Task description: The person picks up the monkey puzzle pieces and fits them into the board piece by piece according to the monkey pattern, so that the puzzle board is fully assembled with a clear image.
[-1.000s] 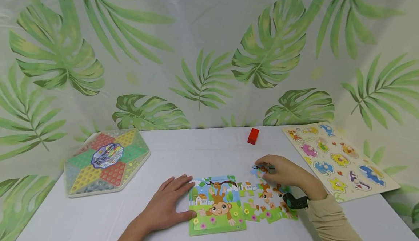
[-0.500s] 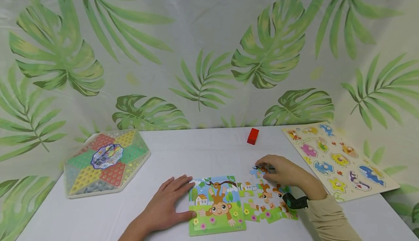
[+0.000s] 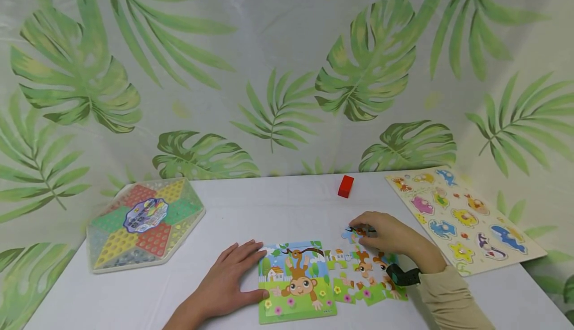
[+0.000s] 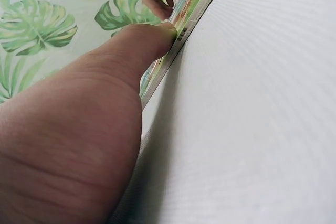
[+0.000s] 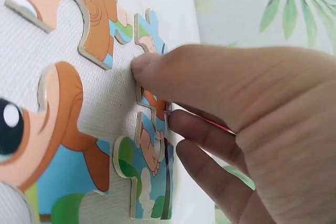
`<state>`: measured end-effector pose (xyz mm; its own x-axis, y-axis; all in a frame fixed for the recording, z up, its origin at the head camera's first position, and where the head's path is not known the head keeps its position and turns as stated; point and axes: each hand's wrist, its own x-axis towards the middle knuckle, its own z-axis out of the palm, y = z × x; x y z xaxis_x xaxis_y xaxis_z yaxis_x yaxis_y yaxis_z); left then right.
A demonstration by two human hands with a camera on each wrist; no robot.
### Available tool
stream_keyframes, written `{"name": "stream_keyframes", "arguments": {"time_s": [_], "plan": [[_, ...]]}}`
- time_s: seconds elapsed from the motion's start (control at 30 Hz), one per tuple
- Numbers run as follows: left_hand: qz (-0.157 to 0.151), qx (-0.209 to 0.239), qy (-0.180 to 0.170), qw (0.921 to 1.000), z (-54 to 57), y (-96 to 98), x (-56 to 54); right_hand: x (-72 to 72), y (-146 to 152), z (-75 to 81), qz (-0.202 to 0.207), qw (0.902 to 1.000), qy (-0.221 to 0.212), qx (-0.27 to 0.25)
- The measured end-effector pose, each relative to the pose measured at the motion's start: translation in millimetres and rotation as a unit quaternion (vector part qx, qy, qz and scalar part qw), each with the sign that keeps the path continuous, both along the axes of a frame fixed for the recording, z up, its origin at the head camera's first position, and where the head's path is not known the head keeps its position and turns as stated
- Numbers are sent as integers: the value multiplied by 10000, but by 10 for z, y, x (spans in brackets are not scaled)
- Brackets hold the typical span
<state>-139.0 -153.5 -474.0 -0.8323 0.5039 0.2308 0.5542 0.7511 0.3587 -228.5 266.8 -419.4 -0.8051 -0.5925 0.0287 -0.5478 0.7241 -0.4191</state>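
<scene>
My left hand (image 3: 233, 280) rests at the left edge of a square monkey picture puzzle board (image 3: 300, 318), fingers spread and thumb on its lower left side. The left wrist view shows that thumb (image 4: 149, 40) against the board's edge. My right hand (image 3: 390, 238) reaches over the top of several loose puzzle pieces (image 3: 365, 268) lying right of the board. Its thumb and fingers (image 5: 199, 77) pinch a jigsaw piece (image 5: 149, 98) with brown and blue print, partly hidden by the thumb. Neighbouring pieces (image 5: 152, 177) lie close beside it.
A hexagonal Chinese checkers box (image 3: 148, 225) lies at the left. A red block (image 3: 346, 186) stands near the back edge. At the right is a sea-animal peg puzzle board (image 3: 466, 220). A leaf-patterned curtain (image 3: 273, 71) hangs behind the white table (image 3: 269, 205).
Both hands stay in place, and the puzzle pieces look the same. Only the head view has shifted very slightly.
</scene>
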Motion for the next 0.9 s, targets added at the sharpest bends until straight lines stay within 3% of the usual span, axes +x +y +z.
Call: {"name": "stream_keyframes", "arguments": {"time_s": [0.37, 0.73, 0.9], "plan": [[-37, 21, 393, 9992, 14, 8, 24, -16, -12, -9, -131, 9998, 86, 125], [3, 38, -46, 10000, 30, 5, 24, -10, -28, -28, -267, 9988, 364, 205], [-19, -22, 58, 10000, 39, 3, 19, 6, -35, -17, -286, 9984, 460, 141]]}}
